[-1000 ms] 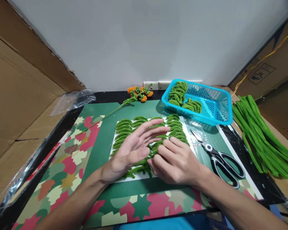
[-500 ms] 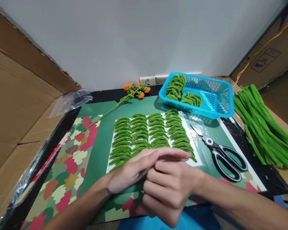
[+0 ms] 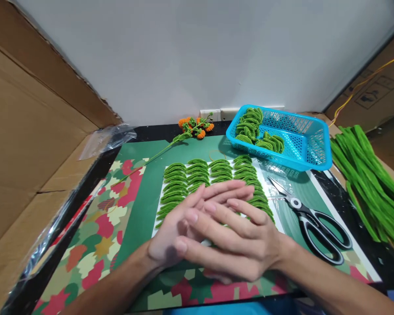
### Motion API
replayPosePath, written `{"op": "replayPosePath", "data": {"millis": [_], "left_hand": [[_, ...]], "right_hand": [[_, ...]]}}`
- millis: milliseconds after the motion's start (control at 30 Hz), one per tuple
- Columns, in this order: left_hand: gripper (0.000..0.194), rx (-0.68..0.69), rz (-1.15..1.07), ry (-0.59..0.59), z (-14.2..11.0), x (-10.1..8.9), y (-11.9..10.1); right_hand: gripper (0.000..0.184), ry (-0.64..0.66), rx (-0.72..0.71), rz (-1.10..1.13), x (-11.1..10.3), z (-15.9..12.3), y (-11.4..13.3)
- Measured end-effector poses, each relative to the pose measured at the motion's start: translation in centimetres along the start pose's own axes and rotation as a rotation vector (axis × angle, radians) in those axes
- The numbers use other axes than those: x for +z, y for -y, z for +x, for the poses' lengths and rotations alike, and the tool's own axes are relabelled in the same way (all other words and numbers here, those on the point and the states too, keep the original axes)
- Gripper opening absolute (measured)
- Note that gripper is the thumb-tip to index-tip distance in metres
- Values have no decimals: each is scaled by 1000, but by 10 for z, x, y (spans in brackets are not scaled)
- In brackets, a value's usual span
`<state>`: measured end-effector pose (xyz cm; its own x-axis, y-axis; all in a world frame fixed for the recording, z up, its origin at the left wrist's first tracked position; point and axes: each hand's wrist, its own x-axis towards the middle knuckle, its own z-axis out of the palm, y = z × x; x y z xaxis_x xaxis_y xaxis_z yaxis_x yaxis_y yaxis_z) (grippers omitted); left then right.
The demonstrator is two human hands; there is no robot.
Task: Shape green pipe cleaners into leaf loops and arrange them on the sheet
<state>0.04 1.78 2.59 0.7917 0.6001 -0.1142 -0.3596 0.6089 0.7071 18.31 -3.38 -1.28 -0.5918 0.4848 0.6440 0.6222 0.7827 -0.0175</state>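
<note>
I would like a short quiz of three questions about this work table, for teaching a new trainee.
1. How many columns of curved green pieces lie on the white sheet?
2. True or false: the scissors lie inside the blue basket.
3. Which hand is nearer to the scissors?

Key:
1. Four.
2. False; they lie to the right of the white sheet.
3. The right hand.

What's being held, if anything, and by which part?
Nothing is visibly held: the left hand and right hand overlap, both open; anything between them would be hidden.
</note>
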Motion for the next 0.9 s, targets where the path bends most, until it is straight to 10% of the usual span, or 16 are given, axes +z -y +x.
{"op": "replayPosePath", "data": {"millis": [200, 900], "left_hand": [[77, -19, -357, 91, -1, 4, -8], [67, -13, -253, -4, 3, 0, 0]], "right_hand": [[83, 88, 4, -68, 3, 19, -5], [70, 165, 43, 72, 5, 17, -9]]}}
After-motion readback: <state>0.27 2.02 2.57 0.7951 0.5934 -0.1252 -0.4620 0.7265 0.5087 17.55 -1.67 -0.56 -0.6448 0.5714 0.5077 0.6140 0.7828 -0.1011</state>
